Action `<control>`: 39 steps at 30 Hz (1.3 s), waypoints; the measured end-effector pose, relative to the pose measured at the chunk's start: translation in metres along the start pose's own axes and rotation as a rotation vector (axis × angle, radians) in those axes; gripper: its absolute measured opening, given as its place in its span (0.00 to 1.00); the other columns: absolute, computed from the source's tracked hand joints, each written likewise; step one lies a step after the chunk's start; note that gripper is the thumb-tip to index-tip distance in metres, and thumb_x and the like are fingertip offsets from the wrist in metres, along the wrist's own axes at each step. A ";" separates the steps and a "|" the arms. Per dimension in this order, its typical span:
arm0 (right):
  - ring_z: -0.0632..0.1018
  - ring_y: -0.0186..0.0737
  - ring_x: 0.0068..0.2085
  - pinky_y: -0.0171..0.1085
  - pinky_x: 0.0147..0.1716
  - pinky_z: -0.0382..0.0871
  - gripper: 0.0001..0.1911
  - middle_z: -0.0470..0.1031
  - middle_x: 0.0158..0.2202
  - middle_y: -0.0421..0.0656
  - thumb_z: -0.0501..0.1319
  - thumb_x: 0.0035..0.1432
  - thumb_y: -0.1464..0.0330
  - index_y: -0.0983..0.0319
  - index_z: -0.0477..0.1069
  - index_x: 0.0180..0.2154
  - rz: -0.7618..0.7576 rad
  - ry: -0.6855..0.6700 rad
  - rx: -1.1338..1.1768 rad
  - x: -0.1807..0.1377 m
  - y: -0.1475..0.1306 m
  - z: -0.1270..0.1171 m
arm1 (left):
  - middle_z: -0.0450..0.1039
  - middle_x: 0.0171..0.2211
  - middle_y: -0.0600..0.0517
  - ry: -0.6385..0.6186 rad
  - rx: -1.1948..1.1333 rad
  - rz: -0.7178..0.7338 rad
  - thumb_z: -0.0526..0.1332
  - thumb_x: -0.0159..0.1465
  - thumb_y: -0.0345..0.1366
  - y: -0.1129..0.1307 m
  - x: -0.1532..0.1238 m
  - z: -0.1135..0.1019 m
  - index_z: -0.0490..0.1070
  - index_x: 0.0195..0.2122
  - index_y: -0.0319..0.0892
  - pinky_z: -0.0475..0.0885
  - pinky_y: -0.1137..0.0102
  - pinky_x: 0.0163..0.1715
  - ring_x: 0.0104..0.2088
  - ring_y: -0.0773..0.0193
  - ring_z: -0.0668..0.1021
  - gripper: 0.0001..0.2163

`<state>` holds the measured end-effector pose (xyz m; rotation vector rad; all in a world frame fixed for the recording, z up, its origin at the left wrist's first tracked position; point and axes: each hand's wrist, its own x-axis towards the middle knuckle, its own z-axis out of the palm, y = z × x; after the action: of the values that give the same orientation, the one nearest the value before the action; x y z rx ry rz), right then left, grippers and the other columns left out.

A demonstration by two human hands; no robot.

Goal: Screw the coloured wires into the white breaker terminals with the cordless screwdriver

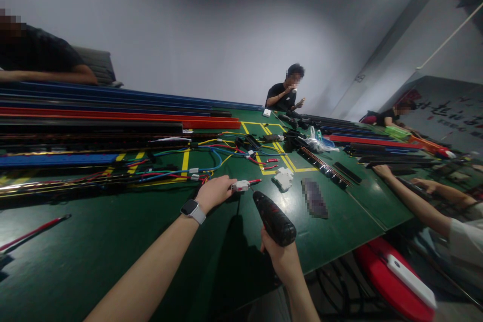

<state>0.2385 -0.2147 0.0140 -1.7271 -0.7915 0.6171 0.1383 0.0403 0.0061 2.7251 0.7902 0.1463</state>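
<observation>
My left hand (216, 194), with a watch on its wrist, pinches a small white wire connector (241, 185) above the green table. Red-tipped wire comes out of the connector's right side, and more wires run off to the left behind my fingers. In my right hand (281, 256) is a black cordless screwdriver (274, 219), its nose pointing up and left toward the connector. A small gap seems to lie between the tool's tip and the connector. Just beyond them lies a pile of white connectors (284, 179).
Long rails with bundled coloured wires (211, 156) stretch across the left. A blurred dark flat object (314, 198) lies right of the screwdriver, near a dark strip (324, 166). Co-workers sit at the far side; another person's arms (418, 201) rest at the right. A red stool (392, 282) stands below.
</observation>
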 end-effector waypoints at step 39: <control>0.73 0.39 0.26 0.38 0.31 0.69 0.13 0.70 0.22 0.38 0.63 0.59 0.59 0.61 0.72 0.30 -0.020 -0.025 0.011 0.001 0.004 -0.001 | 0.76 0.45 0.47 0.007 0.001 0.002 0.54 0.70 0.45 0.000 0.000 0.001 0.74 0.54 0.55 0.71 0.67 0.40 0.44 0.55 0.80 0.15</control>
<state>0.2412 -0.2152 0.0101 -1.7026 -0.8208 0.6293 0.1384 0.0401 0.0056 2.7280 0.7893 0.1561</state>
